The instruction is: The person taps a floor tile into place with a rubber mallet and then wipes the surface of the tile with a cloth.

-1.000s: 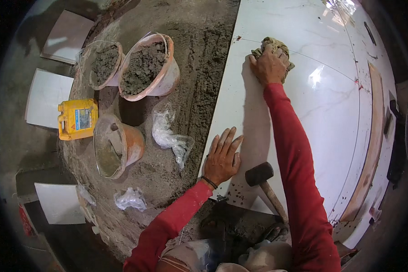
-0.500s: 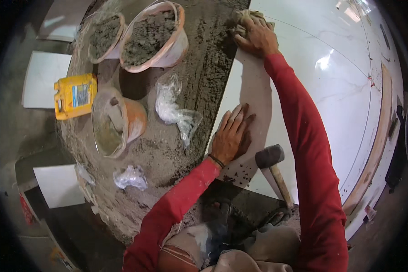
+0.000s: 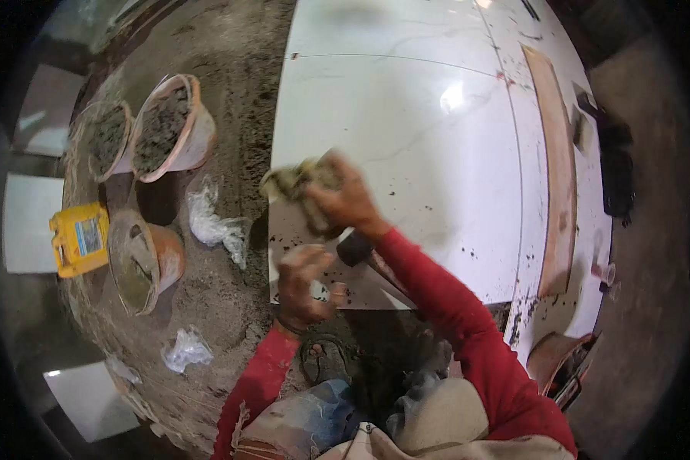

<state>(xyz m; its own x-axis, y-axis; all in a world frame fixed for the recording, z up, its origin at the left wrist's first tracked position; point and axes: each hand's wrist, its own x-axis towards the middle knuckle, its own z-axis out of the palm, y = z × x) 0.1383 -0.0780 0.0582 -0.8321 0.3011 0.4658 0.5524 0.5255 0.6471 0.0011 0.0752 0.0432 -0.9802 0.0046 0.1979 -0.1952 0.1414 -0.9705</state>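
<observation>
A crumpled khaki rag [image 3: 290,182] hangs in my right hand [image 3: 346,195], whose fingers are closed round it. It is slightly blurred over the left part of a glossy white tile [image 3: 406,184]. My left hand [image 3: 303,285] is just nearer to me, at the tile's near left corner. Its fingers are bent but apart, with nothing seen between them. Beside the hands is the dark head of a mallet [image 3: 353,248]; my right forearm covers part of its handle. Dark crumbs of mortar dot the tile around them.
Left on the rough mortar bed stand two buckets of mortar [image 3: 172,161] [image 3: 107,142], a bucket with murky liquid [image 3: 142,268], a yellow jug [image 3: 80,239] and crumpled clear plastic [image 3: 215,222]. A wooden strip [image 3: 557,184] lies on the tiles at right, with a dark bag [image 3: 618,180] beyond.
My right hand has drawn the rag back toward me from the tile's far left edge. My left hand has come off the tile's surface, nearer to me. The view has shifted too.
</observation>
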